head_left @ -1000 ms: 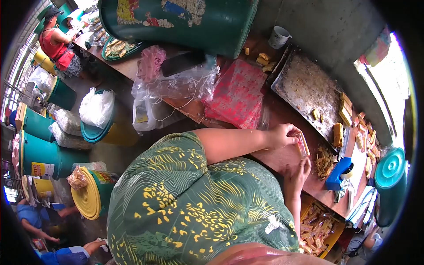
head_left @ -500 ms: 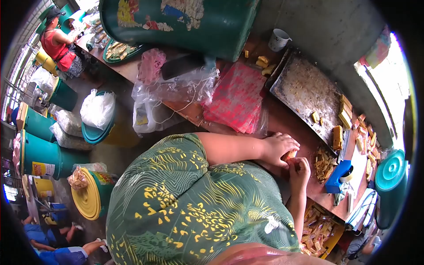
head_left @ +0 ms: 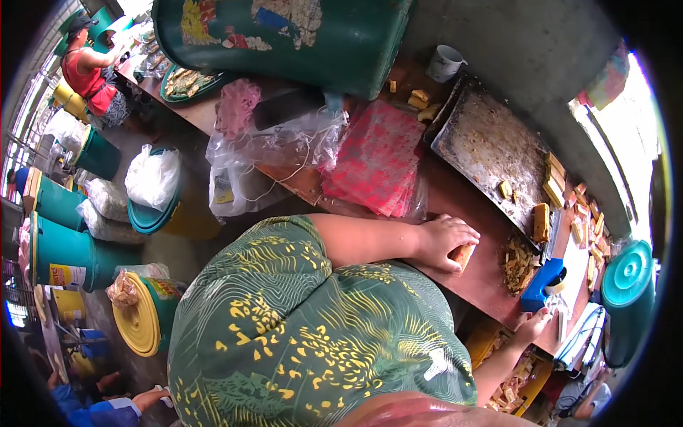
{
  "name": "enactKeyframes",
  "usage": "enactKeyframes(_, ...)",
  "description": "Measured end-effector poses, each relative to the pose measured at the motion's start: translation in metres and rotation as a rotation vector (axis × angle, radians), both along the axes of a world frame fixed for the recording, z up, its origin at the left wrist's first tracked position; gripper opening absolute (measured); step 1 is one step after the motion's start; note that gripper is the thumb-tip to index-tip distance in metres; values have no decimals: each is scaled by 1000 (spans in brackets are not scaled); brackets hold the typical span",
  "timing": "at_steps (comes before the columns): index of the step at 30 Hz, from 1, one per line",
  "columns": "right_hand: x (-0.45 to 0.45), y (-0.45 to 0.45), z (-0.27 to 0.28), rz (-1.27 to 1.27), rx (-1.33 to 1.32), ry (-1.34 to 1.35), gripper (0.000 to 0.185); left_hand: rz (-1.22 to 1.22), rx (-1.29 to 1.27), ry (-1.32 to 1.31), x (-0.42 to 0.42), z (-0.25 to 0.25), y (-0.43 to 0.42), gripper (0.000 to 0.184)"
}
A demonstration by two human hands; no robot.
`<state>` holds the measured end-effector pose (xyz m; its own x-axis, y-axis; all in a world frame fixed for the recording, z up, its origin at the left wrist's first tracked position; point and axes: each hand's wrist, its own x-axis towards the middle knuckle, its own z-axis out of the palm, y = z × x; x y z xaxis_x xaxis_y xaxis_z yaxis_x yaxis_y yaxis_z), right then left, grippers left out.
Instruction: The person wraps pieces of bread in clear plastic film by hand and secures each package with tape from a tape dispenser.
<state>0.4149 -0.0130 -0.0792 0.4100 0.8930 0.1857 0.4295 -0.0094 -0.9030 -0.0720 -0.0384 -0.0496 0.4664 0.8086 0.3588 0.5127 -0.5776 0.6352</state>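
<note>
My left hand [head_left: 445, 242] is closed round a small orange-brown bar [head_left: 464, 256] at the table's front edge, palm down, with one end of the bar showing. My right hand [head_left: 532, 326] is at the front edge of the blue tape dispenser [head_left: 542, 283], its fingers drawn together; what is between them is too small to make out. A roll of tape [head_left: 557, 282] sits in the dispenser. Beside the dispenser lies a heap of brown crumbs and broken pieces [head_left: 521, 267]. Red printed plastic sheets [head_left: 373, 156] lie to the left of my left hand.
A blackened tray [head_left: 494, 142] with several bars lies at the back; more bars [head_left: 587, 228] are to its right. A box of wrapped bars [head_left: 516, 384] stands below the table. A cup [head_left: 445, 62], a large green drum [head_left: 284, 43] and a person in red [head_left: 89, 75] are farther off.
My right hand has left the bar and moved right and down to the tape dispenser. My left hand has turned palm down over the bar and stays closed on it.
</note>
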Motion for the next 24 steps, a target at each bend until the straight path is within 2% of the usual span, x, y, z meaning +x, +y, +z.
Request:
enactKeyframes(2, -1, 8, 8, -118, -3, 210, 51, 3, -8, 2, 0, -1, -1, 76)
enactKeyframes(6, -22, 27, 47, -55, -146, 570, 46, 6, -12, 16, -1, 0, 0, 76)
enactKeyframes(7, -7, 33, 42, 57, -192, 464, 39, 7, -7, 18, -1, 0, 0, 76)
enactKeyframes(10, -3, 45, 29, -23, 27, 365, 36, 6, 3, 16, -1, 1, -1, 77)
enactKeyframes(13, -15, 18, 37, -52, 139, -298, 36, 0, -6, 2, -2, 2, -1, 76)
enactKeyframes(16, -47, -18, 48, -132, 106, -856, 40, -3, -7, -6, -2, -1, 0, 75)
enactKeyframes(17, -23, -17, 26, -136, 56, -922, 40, -1, -2, -4, -1, -2, 1, 75)
enactKeyframes(20, -26, -26, 20, -83, -23, -720, 40, -1, 7, -2, -1, -1, 2, 73)
enactKeyframes(21, -24, -22, 8, -57, 51, -743, 36, -6, 5, 0, -1, -1, 1, 72)
enactKeyframes(24, -123, -34, 35, 322, 75, -357, 25, 3, -20, 14, 0, 1, 2, 71)
